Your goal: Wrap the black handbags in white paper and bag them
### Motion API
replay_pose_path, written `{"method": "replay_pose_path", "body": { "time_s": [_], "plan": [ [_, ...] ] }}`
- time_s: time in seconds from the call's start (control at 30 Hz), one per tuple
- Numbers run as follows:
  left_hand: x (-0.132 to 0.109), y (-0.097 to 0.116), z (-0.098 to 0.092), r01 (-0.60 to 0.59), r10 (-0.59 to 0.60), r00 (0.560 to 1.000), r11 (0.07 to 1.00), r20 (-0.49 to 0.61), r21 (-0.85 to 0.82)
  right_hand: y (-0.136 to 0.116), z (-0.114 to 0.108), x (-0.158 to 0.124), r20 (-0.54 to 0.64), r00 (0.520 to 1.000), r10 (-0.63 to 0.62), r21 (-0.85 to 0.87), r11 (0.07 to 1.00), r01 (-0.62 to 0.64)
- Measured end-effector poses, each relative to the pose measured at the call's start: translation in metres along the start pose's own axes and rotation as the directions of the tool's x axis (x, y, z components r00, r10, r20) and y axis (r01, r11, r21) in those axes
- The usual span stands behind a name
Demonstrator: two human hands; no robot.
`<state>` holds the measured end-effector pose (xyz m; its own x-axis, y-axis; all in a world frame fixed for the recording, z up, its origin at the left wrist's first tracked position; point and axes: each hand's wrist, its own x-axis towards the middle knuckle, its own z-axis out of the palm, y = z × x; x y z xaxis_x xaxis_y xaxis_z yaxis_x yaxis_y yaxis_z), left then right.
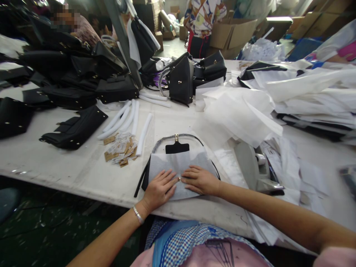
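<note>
A black handbag (177, 148) lies on the table in front of me, its flap with a gold clasp pointing away. White tissue paper (164, 162) covers its front, and a small metal stud shows at the middle. My left hand (160, 188) rests flat on the paper left of the stud, fingers spread. On the right side my right hand (200, 180) lies flat on the same paper, fingertips close to the stud. The bag's handle (164, 138), wrapped in clear film, arches beyond the flap. A dark strap (141, 178) runs along its left side.
Paper tags (121, 150) and white foam tubes (144, 135) lie to the left, near several black bags (75, 128). At right stand a grey tape dispenser (251, 167) and stacked white sheets (314, 92). People are across the table, near cardboard boxes (233, 33).
</note>
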<state>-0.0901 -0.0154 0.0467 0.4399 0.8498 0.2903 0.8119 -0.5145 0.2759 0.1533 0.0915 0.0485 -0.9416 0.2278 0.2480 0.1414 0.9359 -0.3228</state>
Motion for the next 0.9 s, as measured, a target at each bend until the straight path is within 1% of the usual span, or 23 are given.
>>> {"method": "replay_pose_path", "body": {
  "time_s": [0.1,0.2,0.27,0.37,0.43,0.57,0.67,0.73,0.8,0.87,0.9],
  "plan": [
    [0.004,0.001,-0.006,0.012,-0.012,0.997,1.0,0.075,0.008,0.001,-0.006,0.002,0.037,0.999,0.012,0.025,1.0,-0.013],
    [0.007,0.0,-0.013,-0.013,0.009,0.984,1.0,0.177,0.018,0.003,-0.016,0.001,0.123,0.992,-0.035,0.076,0.997,0.026],
    [0.006,-0.001,-0.015,-0.007,-0.004,0.981,0.998,0.194,0.055,0.004,-0.023,-0.004,0.16,0.986,-0.044,0.084,0.996,0.031],
    [0.002,-0.002,-0.014,0.048,-0.072,0.986,0.987,0.153,0.154,0.002,-0.027,-0.011,0.16,0.987,0.031,0.045,0.998,-0.039],
    [0.0,-0.001,-0.013,0.058,-0.087,0.987,0.977,0.133,0.205,-0.001,-0.027,-0.014,0.167,0.983,0.076,0.031,0.996,-0.083],
    [-0.001,-0.003,-0.012,0.022,-0.056,0.991,0.962,0.118,0.271,-0.003,-0.03,-0.013,0.203,0.972,0.118,0.034,0.991,-0.128],
    [0.0,-0.01,-0.009,-0.019,-0.021,0.992,0.947,0.122,0.32,0.002,-0.033,-0.011,0.204,0.971,0.127,0.053,0.989,-0.141],
    [0.0,-0.017,-0.004,-0.048,0.011,0.994,0.94,0.11,0.337,0.007,-0.029,-0.014,0.191,0.973,0.129,0.064,0.988,-0.143],
    [0.0,-0.024,0.0,-0.061,0.042,0.997,0.943,0.067,0.327,0.012,-0.021,-0.019,0.161,0.979,0.123,0.067,0.989,-0.135],
    [0.002,-0.031,0.002,-0.063,0.061,0.998,0.955,0.016,0.29,0.016,-0.013,-0.025,0.095,0.984,0.15,0.075,0.985,-0.158],
    [0.004,-0.034,0.002,-0.061,0.063,0.998,0.963,0.0,0.261,0.017,-0.01,-0.027,0.063,0.981,0.185,0.085,0.978,-0.19]
  ]
}}
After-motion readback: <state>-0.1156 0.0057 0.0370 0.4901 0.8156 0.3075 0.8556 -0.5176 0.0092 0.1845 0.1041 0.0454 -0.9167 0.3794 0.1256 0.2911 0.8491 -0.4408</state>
